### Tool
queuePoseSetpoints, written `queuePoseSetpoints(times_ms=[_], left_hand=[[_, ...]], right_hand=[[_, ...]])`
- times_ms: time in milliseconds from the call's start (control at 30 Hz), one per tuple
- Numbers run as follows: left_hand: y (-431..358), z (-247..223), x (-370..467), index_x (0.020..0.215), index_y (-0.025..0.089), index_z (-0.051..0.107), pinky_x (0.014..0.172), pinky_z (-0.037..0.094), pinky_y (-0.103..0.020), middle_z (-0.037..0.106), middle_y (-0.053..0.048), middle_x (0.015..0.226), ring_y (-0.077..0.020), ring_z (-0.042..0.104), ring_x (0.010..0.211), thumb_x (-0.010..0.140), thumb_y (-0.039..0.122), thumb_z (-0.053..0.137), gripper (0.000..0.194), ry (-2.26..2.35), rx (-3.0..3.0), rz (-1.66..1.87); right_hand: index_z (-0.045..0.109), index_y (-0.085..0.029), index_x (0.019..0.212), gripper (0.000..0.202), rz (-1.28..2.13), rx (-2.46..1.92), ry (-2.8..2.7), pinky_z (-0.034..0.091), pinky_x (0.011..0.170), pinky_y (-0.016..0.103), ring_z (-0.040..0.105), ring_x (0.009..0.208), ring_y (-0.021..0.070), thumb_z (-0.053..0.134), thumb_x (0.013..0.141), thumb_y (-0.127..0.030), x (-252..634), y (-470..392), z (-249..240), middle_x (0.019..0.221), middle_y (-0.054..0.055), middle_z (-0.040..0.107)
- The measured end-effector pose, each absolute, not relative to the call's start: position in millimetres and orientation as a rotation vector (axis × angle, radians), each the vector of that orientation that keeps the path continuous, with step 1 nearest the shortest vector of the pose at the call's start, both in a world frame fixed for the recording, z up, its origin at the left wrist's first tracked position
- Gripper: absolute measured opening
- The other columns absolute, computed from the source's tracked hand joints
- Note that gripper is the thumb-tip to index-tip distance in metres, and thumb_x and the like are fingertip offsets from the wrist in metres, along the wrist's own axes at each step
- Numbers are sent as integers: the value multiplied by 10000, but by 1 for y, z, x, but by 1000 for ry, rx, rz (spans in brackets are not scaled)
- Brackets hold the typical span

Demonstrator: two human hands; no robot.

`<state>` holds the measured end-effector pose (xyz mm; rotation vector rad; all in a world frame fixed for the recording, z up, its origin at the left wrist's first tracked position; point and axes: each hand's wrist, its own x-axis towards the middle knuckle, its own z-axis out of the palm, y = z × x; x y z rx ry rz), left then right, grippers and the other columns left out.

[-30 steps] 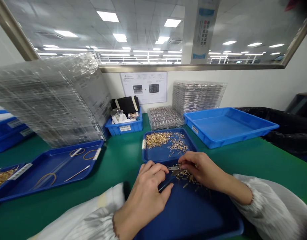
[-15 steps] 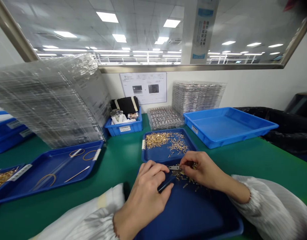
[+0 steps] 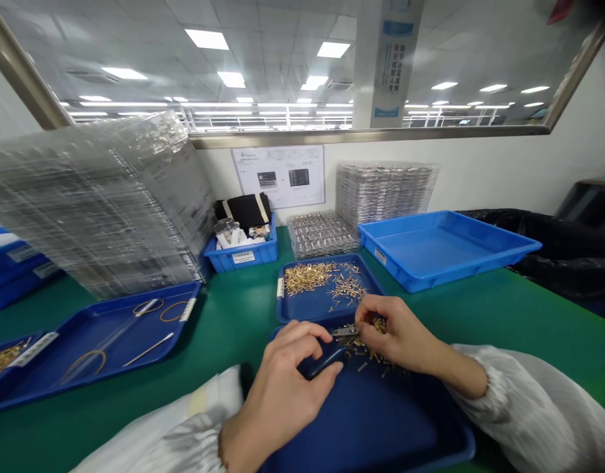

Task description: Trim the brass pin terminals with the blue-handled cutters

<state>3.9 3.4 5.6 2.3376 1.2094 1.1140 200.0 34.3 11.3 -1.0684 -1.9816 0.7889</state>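
My left hand (image 3: 287,378) is wrapped round a pair of pliers (image 3: 326,361) with dark blue handles. Their metal jaws point right, towards my right hand (image 3: 393,328). The fingertips of that hand are pinched together at the jaw tips; whatever small part they hold is hidden. Under both hands lies a dark blue tray (image 3: 376,420), with loose gold-coloured pins (image 3: 368,355) scattered near its far side. Just beyond, a second blue tray (image 3: 302,305) carries more gold pins (image 3: 309,277) in two groups.
On the left, a blue tray (image 3: 149,332) holds rubber bands and a cotton swab (image 3: 149,349). Wrapped clear trays (image 3: 134,197) are stacked behind it. A small blue bin (image 3: 243,256), filled clear trays (image 3: 322,235) and a large light-blue tray (image 3: 445,246) stand along the back.
The pliers' handles appear slightly further apart in my left hand. Both hands stay at nearly the same place over the tray; the whole view has shifted slightly.
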Motion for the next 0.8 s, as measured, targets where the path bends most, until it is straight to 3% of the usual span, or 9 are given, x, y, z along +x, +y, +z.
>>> queuePoseSetpoints(times_ms=[267,433,633,800], left_hand=[[2,5,0,647,166,497,783,407,-417,618,-7,903,-196,506,831,749,135,573,130,1070,2648,967],[2,5,0,687,166,534,785,397,-425,617,-29,898,-220,491,864,767,132,552,89,1050,2747,981],[5,3,0,610,161,467,743,425,-382,607,-26,894,-183,524,813,745,146,581,177,1144,2624,1017],[11,-2,-2,600,170,430,728,434,-400,610,-24,891,-200,532,822,729,178,595,209,1407,2550,1044]], right_hand=[[531,-150,658,86,306,-1031,-2401,345,655,240,461,603,100,524,649,-65,205,36,9,639,-18,544],[510,-152,618,94,262,-1029,-2402,345,653,235,456,585,95,546,663,-77,206,36,8,609,-26,534],[556,-158,728,73,421,-1003,-2330,361,575,200,499,614,98,523,790,-139,210,39,8,677,-9,553],[555,-149,960,174,166,-1098,-2100,399,706,241,531,789,141,428,851,-102,211,46,1,873,53,578]])
